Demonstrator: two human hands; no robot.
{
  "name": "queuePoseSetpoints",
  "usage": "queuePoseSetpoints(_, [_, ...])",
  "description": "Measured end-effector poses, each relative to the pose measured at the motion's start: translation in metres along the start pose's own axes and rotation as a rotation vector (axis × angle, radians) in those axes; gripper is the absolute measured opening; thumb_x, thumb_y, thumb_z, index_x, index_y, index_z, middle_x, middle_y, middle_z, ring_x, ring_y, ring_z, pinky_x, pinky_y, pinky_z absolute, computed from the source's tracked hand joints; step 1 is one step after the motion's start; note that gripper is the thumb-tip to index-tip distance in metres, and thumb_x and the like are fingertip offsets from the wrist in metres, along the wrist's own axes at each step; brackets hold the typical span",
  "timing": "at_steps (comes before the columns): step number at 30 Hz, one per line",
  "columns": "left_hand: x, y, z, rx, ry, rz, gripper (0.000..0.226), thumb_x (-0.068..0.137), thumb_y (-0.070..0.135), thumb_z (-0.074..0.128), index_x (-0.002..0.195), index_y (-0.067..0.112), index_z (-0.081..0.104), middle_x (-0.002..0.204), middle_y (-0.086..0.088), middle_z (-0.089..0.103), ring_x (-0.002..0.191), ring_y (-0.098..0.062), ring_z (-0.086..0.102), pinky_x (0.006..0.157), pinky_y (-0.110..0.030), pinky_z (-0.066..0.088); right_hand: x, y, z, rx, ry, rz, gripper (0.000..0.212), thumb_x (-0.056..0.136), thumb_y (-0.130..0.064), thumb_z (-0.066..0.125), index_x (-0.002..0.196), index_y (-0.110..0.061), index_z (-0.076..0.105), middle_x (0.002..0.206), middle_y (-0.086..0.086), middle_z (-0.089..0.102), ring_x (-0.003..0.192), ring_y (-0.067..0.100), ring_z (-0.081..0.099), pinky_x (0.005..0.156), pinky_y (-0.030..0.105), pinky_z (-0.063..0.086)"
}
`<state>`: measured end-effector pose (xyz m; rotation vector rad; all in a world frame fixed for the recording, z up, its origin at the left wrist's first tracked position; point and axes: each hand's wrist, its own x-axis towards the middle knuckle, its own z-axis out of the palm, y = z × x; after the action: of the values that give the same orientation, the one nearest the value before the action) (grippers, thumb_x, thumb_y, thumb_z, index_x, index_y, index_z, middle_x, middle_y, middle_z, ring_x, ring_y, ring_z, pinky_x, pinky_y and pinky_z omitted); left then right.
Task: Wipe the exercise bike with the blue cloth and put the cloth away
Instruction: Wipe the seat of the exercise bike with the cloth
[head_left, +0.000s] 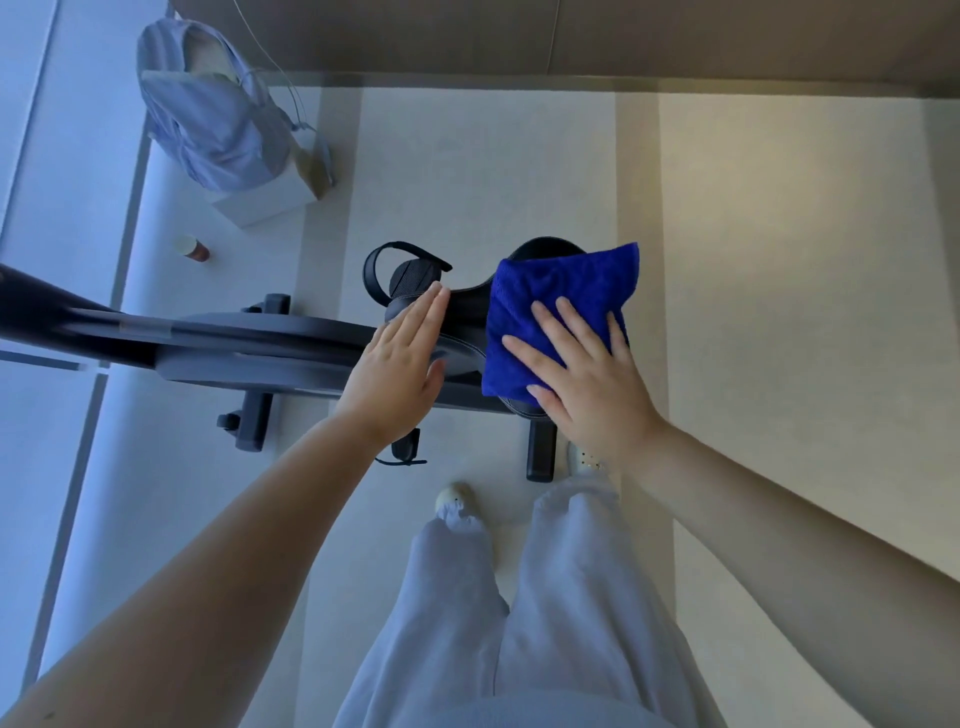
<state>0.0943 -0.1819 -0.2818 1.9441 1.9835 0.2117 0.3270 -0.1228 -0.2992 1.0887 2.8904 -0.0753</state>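
Observation:
The dark grey exercise bike (249, 345) stands below me, its frame running left and its black saddle (465, 306) at centre. A blue cloth (550, 306) lies spread over the wide rear part of the saddle. My right hand (582, 374) presses flat on the cloth with straight, spread fingers. My left hand (402, 364) rests open on the narrow nose of the saddle, fingers straight and together. A pedal with a strap (408, 273) shows just beyond the saddle.
A pale blue bag (213, 119) sits on a white box (260, 200) at the back left. A small brown bottle (193, 248) stands on the floor near it. My legs and shoes (457, 496) are close to the bike's rear foot (540, 452). A wall runs along the top.

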Motion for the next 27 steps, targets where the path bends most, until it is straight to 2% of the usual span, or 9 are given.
queuePoseSetpoints(2, [-0.003, -0.004, 0.003, -0.038, 0.029, -0.092, 0.069, 0.092, 0.013, 0.051, 0.151, 0.013, 0.016, 0.159, -0.004, 0.016, 0.144, -0.021, 0.018, 0.116, -0.030, 0.013, 0.009, 0.009, -0.005, 0.017, -0.021, 0.002, 0.054, 0.096, -0.045, 0.034, 0.148, -0.033, 0.027, 0.158, 0.005, 0.022, 0.145, 0.030, 0.017, 0.109, 0.063, 0.021])
queuePoseSetpoints(5, [-0.012, -0.014, 0.004, -0.128, 0.075, -0.276, 0.065, 0.091, 0.010, 0.051, 0.150, 0.017, 0.022, 0.151, -0.009, 0.029, 0.138, -0.029, 0.027, 0.114, -0.042, 0.028, 0.034, -0.004, -0.010, -0.033, -0.028, 0.066, 0.056, 0.095, -0.046, 0.030, 0.149, -0.030, 0.025, 0.158, 0.008, 0.022, 0.144, 0.034, 0.018, 0.107, 0.068, 0.018])
queuePoseSetpoints(10, [-0.016, -0.018, 0.000, -0.211, 0.048, -0.295, 0.062, 0.094, 0.012, 0.049, 0.150, 0.017, 0.024, 0.153, -0.004, 0.031, 0.141, -0.024, 0.024, 0.114, -0.035, 0.022, 0.093, -0.051, -0.007, -0.124, -0.047, 0.059, 0.064, 0.096, -0.048, 0.028, 0.152, -0.023, 0.011, 0.157, 0.015, 0.020, 0.143, 0.039, 0.020, 0.110, 0.068, 0.010])
queuePoseSetpoints(15, [-0.011, -0.024, -0.012, -0.156, 0.008, -0.293, 0.056, 0.093, 0.014, 0.047, 0.147, 0.015, 0.031, 0.150, -0.003, 0.037, 0.139, -0.023, 0.027, 0.113, -0.036, 0.025, 0.096, -0.042, -0.006, -0.114, -0.060, -0.028, 0.065, 0.094, -0.049, 0.032, 0.151, -0.021, 0.019, 0.149, 0.017, 0.037, 0.136, 0.036, 0.035, 0.110, 0.064, 0.017])
queuePoseSetpoints(19, [-0.010, -0.025, -0.014, -0.074, -0.021, -0.272, 0.055, 0.094, 0.015, 0.045, 0.147, 0.014, 0.032, 0.150, -0.003, 0.038, 0.139, -0.024, 0.028, 0.111, -0.038, 0.028, 0.055, -0.022, -0.006, -0.104, -0.021, -0.034, 0.060, 0.095, -0.045, 0.037, 0.150, -0.028, 0.022, 0.155, 0.012, 0.028, 0.142, 0.033, 0.026, 0.109, 0.064, 0.020])
queuePoseSetpoints(23, [-0.009, -0.023, -0.016, -0.088, -0.023, -0.282, 0.054, 0.094, 0.014, 0.045, 0.147, 0.014, 0.033, 0.149, -0.003, 0.040, 0.137, -0.025, 0.030, 0.109, -0.038, 0.030, 0.015, -0.009, -0.009, -0.038, -0.020, 0.008, 0.056, 0.096, -0.043, 0.034, 0.150, -0.030, 0.022, 0.158, 0.010, 0.022, 0.144, 0.034, 0.019, 0.107, 0.065, 0.024])
queuePoseSetpoints(27, [-0.007, -0.023, -0.018, -0.092, -0.034, -0.288, 0.055, 0.093, 0.013, 0.045, 0.147, 0.015, 0.033, 0.149, -0.001, 0.040, 0.135, -0.025, 0.032, 0.107, -0.039, 0.033, 0.059, -0.006, -0.012, -0.015, -0.050, 0.123, 0.055, 0.094, -0.046, 0.033, 0.147, -0.030, 0.029, 0.155, 0.010, 0.027, 0.143, 0.035, 0.020, 0.103, 0.070, 0.022])
